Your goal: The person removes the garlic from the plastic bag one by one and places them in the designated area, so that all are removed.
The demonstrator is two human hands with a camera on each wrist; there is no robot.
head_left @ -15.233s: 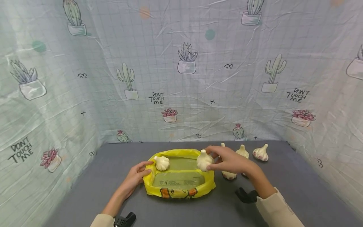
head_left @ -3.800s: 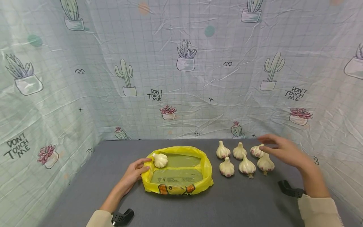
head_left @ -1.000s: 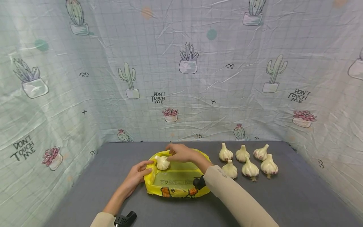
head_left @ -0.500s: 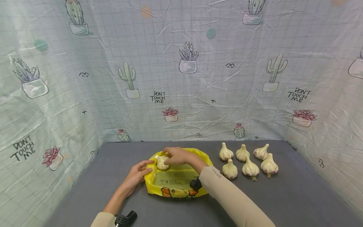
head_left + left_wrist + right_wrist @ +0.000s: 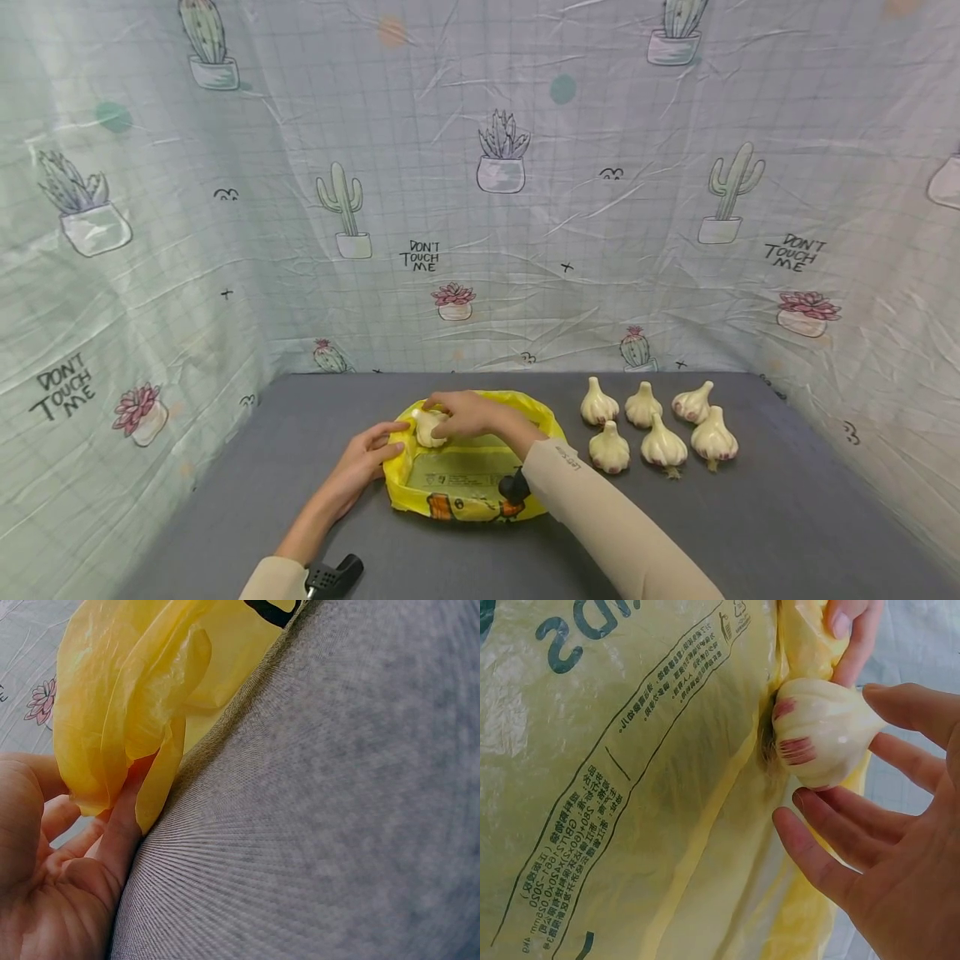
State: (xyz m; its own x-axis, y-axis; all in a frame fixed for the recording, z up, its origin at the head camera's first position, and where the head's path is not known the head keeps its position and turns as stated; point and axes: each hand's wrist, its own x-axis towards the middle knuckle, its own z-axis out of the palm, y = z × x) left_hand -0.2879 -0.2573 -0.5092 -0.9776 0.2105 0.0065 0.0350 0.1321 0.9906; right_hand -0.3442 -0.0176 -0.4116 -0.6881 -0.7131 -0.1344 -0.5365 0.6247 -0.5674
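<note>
A yellow plastic bag [image 5: 405, 497] lies with its mouth wide and its rim rolled, in the middle of the head view. My left hand [image 5: 356, 468] holds its left rim, the plastic between thumb and fingers in the left wrist view. One garlic bulb [image 5: 825, 735], white with pink-purple marks, sits inside at the left end. My right hand [image 5: 474, 414] reaches over the back of the bag to it. Thumb and forefinger pinch the bulb near its neck, while the other fingers spread beside it. In the head view my fingers cover part of this bulb.
Several more garlic bulbs [image 5: 663, 446] stand in two rows on the grey table [image 5: 780, 517], right of the bag. A patterned cloth [image 5: 420, 325] hangs behind and along both sides. Each wrist carries a small black camera [image 5: 333, 575].
My right hand, earlier at the bulbs on the right, has come left into the bag and down onto the bulb there. My left hand has kept its place at the rim.
</note>
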